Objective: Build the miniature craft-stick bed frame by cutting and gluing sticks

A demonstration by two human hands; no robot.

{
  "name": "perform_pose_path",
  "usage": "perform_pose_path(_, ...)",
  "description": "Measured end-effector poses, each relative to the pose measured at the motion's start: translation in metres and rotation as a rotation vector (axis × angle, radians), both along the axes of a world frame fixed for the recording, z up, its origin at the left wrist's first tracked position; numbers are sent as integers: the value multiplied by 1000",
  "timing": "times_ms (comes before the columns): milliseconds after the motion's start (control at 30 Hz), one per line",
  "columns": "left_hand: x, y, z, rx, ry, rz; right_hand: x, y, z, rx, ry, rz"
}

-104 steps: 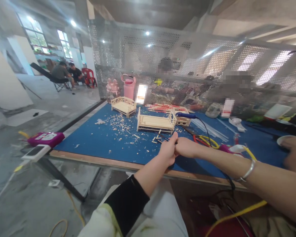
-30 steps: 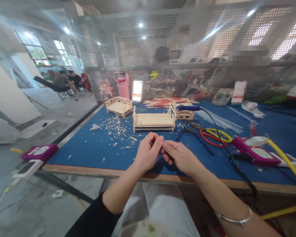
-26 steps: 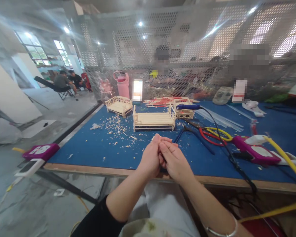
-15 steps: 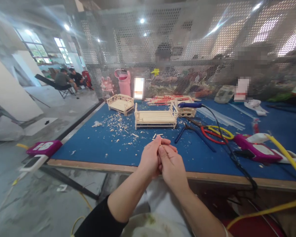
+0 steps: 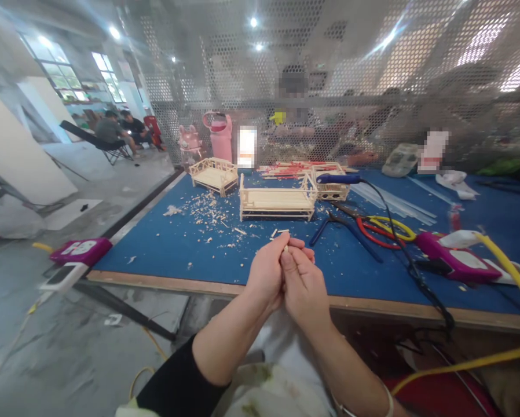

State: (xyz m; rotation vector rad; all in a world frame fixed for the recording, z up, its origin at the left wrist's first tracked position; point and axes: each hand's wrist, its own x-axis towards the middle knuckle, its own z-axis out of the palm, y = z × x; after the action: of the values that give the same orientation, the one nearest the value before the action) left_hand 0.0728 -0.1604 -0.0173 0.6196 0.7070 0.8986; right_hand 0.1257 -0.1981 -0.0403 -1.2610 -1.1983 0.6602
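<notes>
Pinching a small, pale, stick-like piece (image 5: 286, 248) between them, the bare left hand (image 5: 265, 269) and bare right hand (image 5: 306, 281) press together above the blue-topped table's (image 5: 212, 263) front edge.

I am in a big workshop: wood bits (image 5: 210, 209) and pliers (image 5: 333, 219) lie on my blue counter (image 5: 216, 269), a wall full of holes (image 5: 225, 69) stands behind, and the floor (image 5: 81, 330) is plain gray.
</notes>
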Motion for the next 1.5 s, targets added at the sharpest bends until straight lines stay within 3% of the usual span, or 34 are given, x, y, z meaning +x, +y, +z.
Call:
perform_pose_path(133,-11,6,-4,-26,-74,-99,8,3,-5,-116,315,260)
perform_pose_path(233,-19,8,-5,72,-7,-151,11,5,-8,-134,375,311)
perform_pose_path(333,-21,7,-6,299,180,-104,15,6,-9,-165,333,278)
perform_pose_path(500,-23,6,-7,674,564,138,25,5,0,-203,120,259)
perform_pose_path(633,-32,8,-6,925,774,68,33,2,7,-200,-64,283)
perform_pose_path(800,-45,14,-6,1419,1033,117,41,2,6,-262,54,260)
perform_pose_path(867,-45,12,-6,1529,1138,125,44,3,6,-214,-23,227)
perform_pose_path(1000,-36,2,-11,1476,1283,194,42,7,3,-50,-271,102)
perform_pose_path(1133,-24,0,-17,1332,1209,336,26,13,-2,62,-225,-33)
perform_pose_path(1200,-24,5,-15,1303,1143,288,23,17,-1,51,-148,-2)
perform_pose_path(1267,-28,16,-5,1323,1087,151,29,21,1,-18,-46,79)
perform_pose_path(1400,-39,46,25,1548,1075,-169,64,29,12,-309,216,350)
perform_pose_path(1500,-42,73,41,1668,1136,-291,91,36,21,-448,85,431)
